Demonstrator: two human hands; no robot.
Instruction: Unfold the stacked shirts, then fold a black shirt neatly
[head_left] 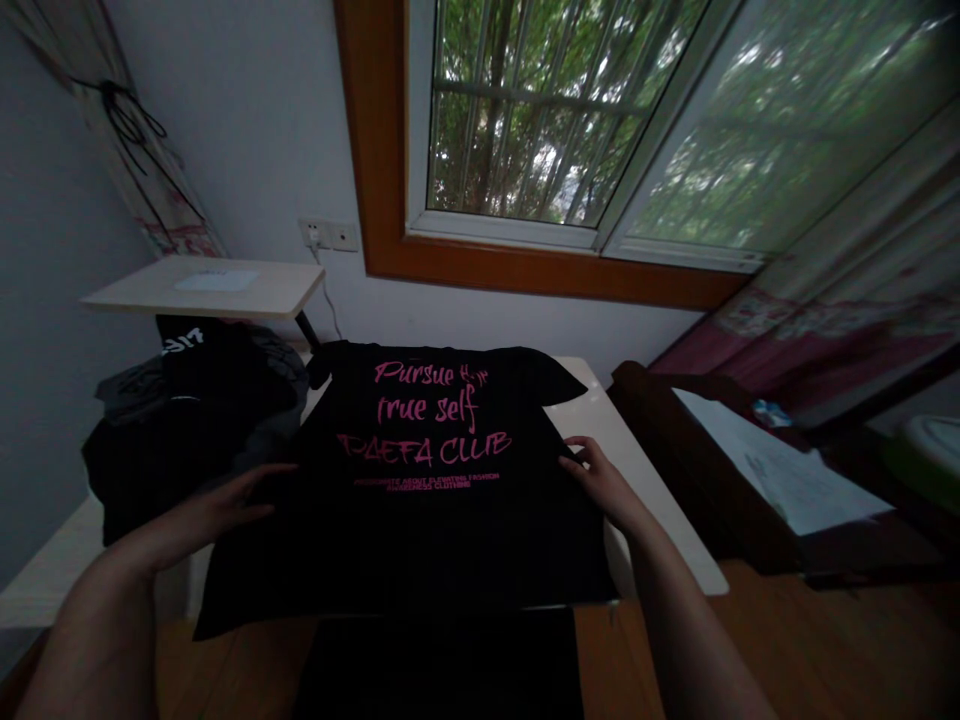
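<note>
A black T-shirt [420, 540] with pink lettering lies spread on a white table [660, 490], its collar end toward the wall and its hem at the near edge. At the shirt's left side, my left hand [232, 500] rests with its fingers stretched out and its thumb apart. My right hand [600, 480] touches the opposite side edge, fingers slightly bent and apart. Parts of the fingertips are hard to see against the dark cloth.
Dark folded clothes [195, 410] are piled at the left, under a small raised shelf [202, 285] with a paper on it. A dark wooden piece of furniture [652, 400] at the right bears a white sheet [772, 460]. Behind are a wall socket [326, 235] and a window [540, 120].
</note>
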